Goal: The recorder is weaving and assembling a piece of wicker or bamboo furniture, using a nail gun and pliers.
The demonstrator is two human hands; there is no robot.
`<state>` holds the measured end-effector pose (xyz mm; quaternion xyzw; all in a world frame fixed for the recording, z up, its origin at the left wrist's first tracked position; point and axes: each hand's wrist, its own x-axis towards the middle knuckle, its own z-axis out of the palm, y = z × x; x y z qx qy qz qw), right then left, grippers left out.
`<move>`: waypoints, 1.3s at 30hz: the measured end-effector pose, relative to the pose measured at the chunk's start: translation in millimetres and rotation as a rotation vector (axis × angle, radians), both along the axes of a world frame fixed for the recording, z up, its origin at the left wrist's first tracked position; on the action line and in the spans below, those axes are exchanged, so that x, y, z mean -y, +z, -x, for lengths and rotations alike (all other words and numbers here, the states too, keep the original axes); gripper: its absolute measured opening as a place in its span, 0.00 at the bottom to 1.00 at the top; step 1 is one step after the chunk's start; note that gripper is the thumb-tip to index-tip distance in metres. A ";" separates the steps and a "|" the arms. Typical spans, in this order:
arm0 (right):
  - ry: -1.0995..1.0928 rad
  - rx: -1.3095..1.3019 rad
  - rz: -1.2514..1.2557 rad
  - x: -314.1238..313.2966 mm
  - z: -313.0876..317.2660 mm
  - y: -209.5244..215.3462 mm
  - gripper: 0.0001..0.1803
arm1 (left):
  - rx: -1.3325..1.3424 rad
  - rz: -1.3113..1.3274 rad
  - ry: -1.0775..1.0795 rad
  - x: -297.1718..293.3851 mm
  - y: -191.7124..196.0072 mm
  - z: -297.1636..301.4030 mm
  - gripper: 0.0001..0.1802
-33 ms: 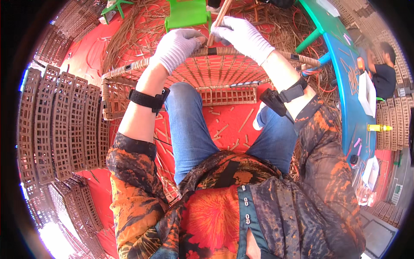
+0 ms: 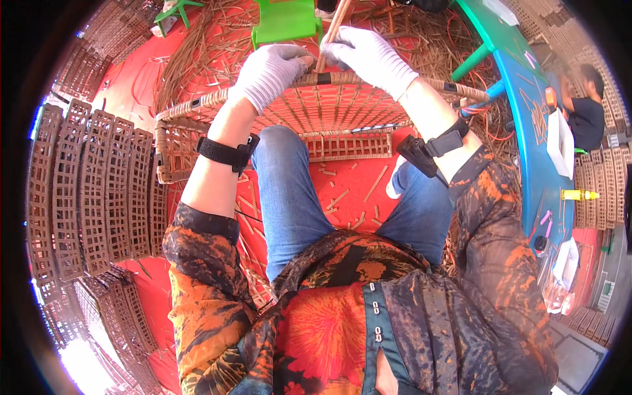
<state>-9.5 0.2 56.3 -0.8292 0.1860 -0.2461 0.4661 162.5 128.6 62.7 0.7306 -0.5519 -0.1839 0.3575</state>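
Note:
A brown woven basket [image 2: 359,104] with an open lattice stands in front of my knees, its wrapped rim [image 2: 431,83] running across from left to right. My left hand [image 2: 271,74], in a white ribbed glove, lies on the far rim with its fingers curled over it. Some of those fingertips are hidden. Beside them, tan flat weaving strips [image 2: 333,36] rise from the rim, tilted a little to the right at the top. Gloved the same way, my right hand [image 2: 374,58] pinches these strips just above the rim.
Stacked woven baskets [image 2: 89,191] line the left. A green plastic chair [image 2: 283,23] is straight ahead, near loose strips on the red floor [image 2: 359,187]. To the right stands a blue table [image 2: 526,131] with white trays and a yellow bottle [image 2: 579,195]; beyond sits another person [image 2: 586,112].
My right hand and the top of the strips have shifted very slightly to the left. My left hand and the basket look unmoved.

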 end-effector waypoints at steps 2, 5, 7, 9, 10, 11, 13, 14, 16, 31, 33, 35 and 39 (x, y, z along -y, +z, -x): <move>-0.018 -0.036 0.124 0.5 -2.2 -2.3 0.14 | 0.108 0.015 -0.005 -1.2 -2.6 -1.5 0.18; 0.024 -0.040 0.109 0.8 -2.7 -3.7 0.15 | 0.087 0.035 -0.024 -3.3 -4.5 -3.6 0.19; 0.029 -0.035 0.148 0.5 -2.0 -3.1 0.15 | 0.067 0.079 -0.047 -3.7 -4.0 -3.7 0.20; 0.025 -0.034 0.179 0.0 -1.3 -1.7 0.15 | 0.075 0.069 -0.047 -4.1 -2.4 -3.0 0.21; 0.018 -0.053 0.216 -0.2 -1.2 -0.9 0.15 | 0.083 0.059 -0.047 -4.5 -1.5 -2.5 0.21; 0.011 -0.053 0.257 -0.2 -1.3 -0.3 0.15 | 0.082 0.058 -0.048 -4.4 -0.8 -1.5 0.21; 0.006 -0.073 0.289 0.1 -1.9 0.6 0.15 | 0.057 -0.032 -0.057 -3.7 -0.1 0.4 0.22; 0.005 -0.072 0.326 0.5 -2.3 0.8 0.14 | 0.044 -0.052 -0.051 -3.2 -0.1 1.0 0.22; 0.011 -0.082 0.327 1.8 -2.8 0.6 0.15 | 0.007 -0.019 -0.053 -1.9 -0.9 1.3 0.21; -0.159 0.265 0.051 -5.2 23.8 8.5 0.13 | -0.203 0.007 -0.145 -0.9 4.9 0.1 0.13; -0.281 0.376 0.017 -11.6 55.0 13.4 0.08 | -0.148 -0.011 -0.146 -2.9 8.9 -0.7 0.13; -0.348 0.339 0.174 -21.9 95.1 10.6 0.08 | -0.096 -0.020 -0.126 -4.2 11.2 -1.8 0.13; -0.519 0.132 0.455 -29.3 214.2 -10.8 0.06 | -0.029 -0.003 -0.142 7.9 7.7 -9.1 0.11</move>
